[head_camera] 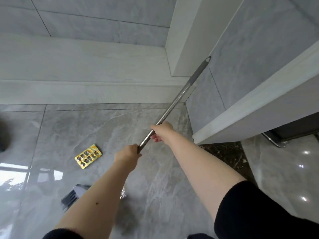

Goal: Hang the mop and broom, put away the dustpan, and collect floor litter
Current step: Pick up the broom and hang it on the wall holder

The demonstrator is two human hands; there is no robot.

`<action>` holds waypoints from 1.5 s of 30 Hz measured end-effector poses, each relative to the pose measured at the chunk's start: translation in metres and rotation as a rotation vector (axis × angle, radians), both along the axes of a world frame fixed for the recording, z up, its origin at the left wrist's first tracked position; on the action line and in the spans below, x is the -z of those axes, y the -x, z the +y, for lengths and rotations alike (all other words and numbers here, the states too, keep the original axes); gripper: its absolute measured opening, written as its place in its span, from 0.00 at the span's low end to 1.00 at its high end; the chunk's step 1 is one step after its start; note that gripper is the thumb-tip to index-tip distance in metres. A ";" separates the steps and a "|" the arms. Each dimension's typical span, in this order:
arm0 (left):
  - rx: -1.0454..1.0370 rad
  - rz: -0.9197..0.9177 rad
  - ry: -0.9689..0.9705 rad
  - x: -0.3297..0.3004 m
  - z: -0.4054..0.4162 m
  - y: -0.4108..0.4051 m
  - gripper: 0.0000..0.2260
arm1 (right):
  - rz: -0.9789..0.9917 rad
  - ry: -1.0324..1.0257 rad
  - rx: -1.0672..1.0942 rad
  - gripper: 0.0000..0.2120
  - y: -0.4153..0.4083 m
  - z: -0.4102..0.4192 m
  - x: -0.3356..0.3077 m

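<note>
Both my hands hold a long metal pole (179, 95) with a grey grip and a hanging hole at its top end, slanting up toward the wall corner. My left hand (128, 152) grips the pole lower down; my right hand (161, 131) grips it just above. The pole's lower part is hidden behind my left arm. A dark bristled head with a pale body (74, 195) shows under my left forearm near the floor. A gold blister pack (88, 158) lies on the grey floor tiles left of my hands. Something crinkled and silvery (123, 193) peeks out beside my left forearm.
A pale step or ledge (82, 90) runs along the wall ahead. A white-edged cabinet or counter (259, 107) juts out on the right with a metal leg (276, 142) beneath. A dark blurred object (3, 135) sits at the left edge.
</note>
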State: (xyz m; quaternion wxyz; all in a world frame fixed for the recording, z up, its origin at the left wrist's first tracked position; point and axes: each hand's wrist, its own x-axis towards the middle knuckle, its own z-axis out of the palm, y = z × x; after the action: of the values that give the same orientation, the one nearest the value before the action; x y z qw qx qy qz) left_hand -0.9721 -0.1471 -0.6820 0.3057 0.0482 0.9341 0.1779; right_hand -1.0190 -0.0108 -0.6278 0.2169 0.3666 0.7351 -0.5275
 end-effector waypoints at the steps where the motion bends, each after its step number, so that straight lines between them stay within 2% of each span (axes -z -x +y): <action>1: -0.023 0.014 -0.008 -0.015 -0.005 -0.001 0.11 | 0.023 0.021 -0.018 0.07 -0.001 -0.006 -0.017; 5: -0.094 0.052 -0.043 -0.087 -0.020 0.001 0.10 | 0.142 0.023 -0.118 0.10 0.002 -0.025 -0.096; 10: -0.138 0.115 -0.043 -0.195 -0.033 0.009 0.09 | 0.248 -0.040 -0.191 0.10 0.011 -0.045 -0.208; 16: -0.144 0.165 -0.069 -0.351 -0.053 0.030 0.10 | 0.328 -0.123 -0.282 0.11 0.034 -0.068 -0.369; 23: -0.122 0.292 -0.124 -0.528 -0.089 0.083 0.04 | 0.530 -0.172 -0.317 0.15 0.080 -0.108 -0.553; 27: -0.086 0.331 -0.164 -0.612 -0.112 0.116 0.03 | 0.618 -0.205 -0.353 0.10 0.103 -0.131 -0.640; 31: -0.061 0.429 -0.217 -0.677 -0.130 0.142 0.04 | 0.685 -0.219 -0.357 0.12 0.121 -0.144 -0.710; 38: -0.037 0.647 -0.352 -0.764 -0.142 0.179 0.06 | 0.828 -0.370 -0.318 0.10 0.146 -0.153 -0.813; 41: -0.065 0.731 -0.396 -0.796 -0.136 0.192 0.05 | 0.911 -0.356 -0.281 0.09 0.159 -0.151 -0.851; 45: -0.128 0.841 -0.384 -0.834 -0.119 0.221 0.07 | 0.994 -0.369 -0.246 0.16 0.187 -0.143 -0.897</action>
State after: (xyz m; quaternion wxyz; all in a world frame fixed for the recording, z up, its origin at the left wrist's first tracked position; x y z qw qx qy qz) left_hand -1.1933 -0.2664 0.1520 -0.1255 0.1140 0.9282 0.3312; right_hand -1.2061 -0.1539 0.2696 -0.1647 0.0164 0.8668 -0.4703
